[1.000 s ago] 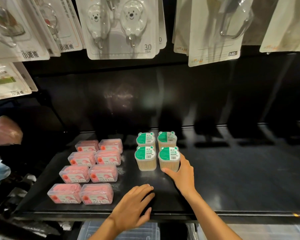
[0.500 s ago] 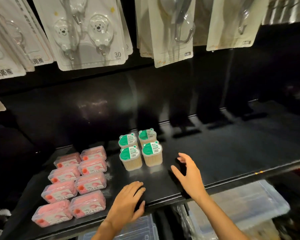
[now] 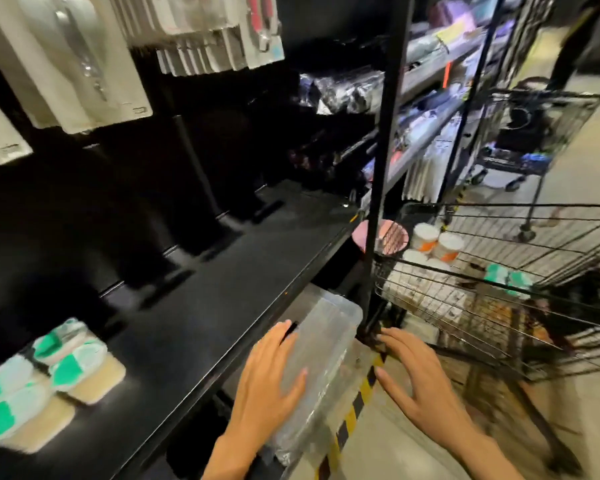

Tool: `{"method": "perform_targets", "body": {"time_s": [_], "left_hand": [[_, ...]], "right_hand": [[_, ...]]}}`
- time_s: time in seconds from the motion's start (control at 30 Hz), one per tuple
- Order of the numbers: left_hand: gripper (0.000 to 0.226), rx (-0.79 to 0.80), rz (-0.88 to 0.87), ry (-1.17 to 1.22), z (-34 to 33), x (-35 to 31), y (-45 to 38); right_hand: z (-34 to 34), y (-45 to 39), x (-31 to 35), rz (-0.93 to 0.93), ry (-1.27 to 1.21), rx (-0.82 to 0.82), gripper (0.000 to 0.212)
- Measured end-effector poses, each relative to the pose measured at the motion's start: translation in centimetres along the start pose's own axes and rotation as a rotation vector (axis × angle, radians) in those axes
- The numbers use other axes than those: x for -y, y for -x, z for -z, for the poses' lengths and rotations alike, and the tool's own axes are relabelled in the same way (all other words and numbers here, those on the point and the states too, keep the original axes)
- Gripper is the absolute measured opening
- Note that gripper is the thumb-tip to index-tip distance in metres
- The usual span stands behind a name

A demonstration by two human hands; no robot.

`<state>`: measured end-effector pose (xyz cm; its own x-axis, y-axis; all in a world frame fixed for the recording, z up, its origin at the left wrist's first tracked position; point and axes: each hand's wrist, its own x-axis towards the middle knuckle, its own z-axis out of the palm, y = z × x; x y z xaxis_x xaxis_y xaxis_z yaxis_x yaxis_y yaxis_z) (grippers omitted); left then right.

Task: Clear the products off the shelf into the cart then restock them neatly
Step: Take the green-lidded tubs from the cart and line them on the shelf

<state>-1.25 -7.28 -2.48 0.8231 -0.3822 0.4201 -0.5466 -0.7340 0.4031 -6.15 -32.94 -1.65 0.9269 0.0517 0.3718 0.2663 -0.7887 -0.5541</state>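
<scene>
Nearest the camera, both hands are empty with fingers spread and loose: the left hand (image 3: 271, 379) hovers over the front edge of the black shelf (image 3: 201, 306) and a clear plastic bin (image 3: 321, 358) below it, while the right hand (image 3: 420, 379) reaches toward the wire cart (image 3: 499, 306), close to the foot of the black upright post (image 3: 378, 202). Whether either palm touches anything cannot be told.

To the left on the shelf stand four green-lidded tubs (image 3: 45, 379) in a tight block — already restocked, by the look of it. The picture is blurred, so their labels do not read.

Further off, in the cart, lie more products: two green-lidded tubs (image 3: 506, 278), orange-banded round tubs (image 3: 437, 242) and a pink round item (image 3: 381, 237) behind the post.

These tubs are probably light, rigid plastic with smooth sides — easy to lift, a little slick, and liable to tip if knocked. The sensible hold is round the body just under the lid, thumb against fingers, not by the lid alone, which may pop off.
</scene>
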Motion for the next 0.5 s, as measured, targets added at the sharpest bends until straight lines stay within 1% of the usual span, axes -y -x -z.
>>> {"method": "perform_targets", "body": {"time_s": [0.1, 0.17, 0.33, 0.4, 0.5], "left_hand": [[0.057, 0.057, -0.168, 0.093, -4.1, -4.9, -5.3], [0.060, 0.096, -0.239, 0.132, -7.0, -8.1, -8.4], [0.062, 0.186, -0.297, 0.210, -15.0, -16.1, -14.7], [0.066, 0.216, -0.321, 0.229, -18.1, -19.4, -16.8], [0.069, 0.252, -0.348, 0.247, -22.3, -23.7, -19.6]], "right_hand": [[4.4, 1.9, -4.5, -0.135, 0.057, -0.075, 0.054], [7.1, 3.0, -7.7, -0.208, 0.077, -0.146, 0.055], [13.9, 4.9, -15.5, -0.335, 0.124, -0.277, 0.059], [16.5, 5.1, -18.5, -0.372, 0.140, -0.309, 0.061], [19.6, 5.2, -22.8, -0.419, 0.139, -0.334, 0.058]]}}
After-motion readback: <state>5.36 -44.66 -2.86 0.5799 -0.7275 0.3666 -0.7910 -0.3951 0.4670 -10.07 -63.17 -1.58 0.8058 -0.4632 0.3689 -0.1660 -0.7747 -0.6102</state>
